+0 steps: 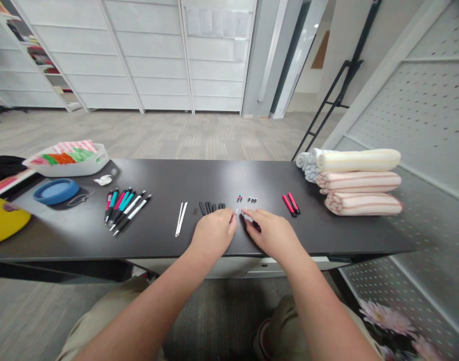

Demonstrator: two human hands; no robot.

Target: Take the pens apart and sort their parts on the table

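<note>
My left hand [215, 230] is closed in a pinch on a small pale piece whose kind I cannot make out. Opposite it, my right hand [273, 231] has its fingers closed on a white pen barrel [247, 216], mostly hidden by the fingers. Black rubber pen grips [209, 206] lie just beyond my left hand. To their left are tiny springs [194, 211] and several thin white ink refills [181, 219]. Past the fingertips lie small coloured pen parts [239, 198] and small dark metallic tips [252, 200]. Two pink pen barrels [291, 204] rest right of my right hand.
Several click pens [126, 206] lie at left on the dark table [169, 180]. Farther left are a blue round tray [56, 191], crumpled tissue [103, 180], a white basket [73, 168] and a yellow object [5, 220]. Rolled towels [360, 181] are stacked at right.
</note>
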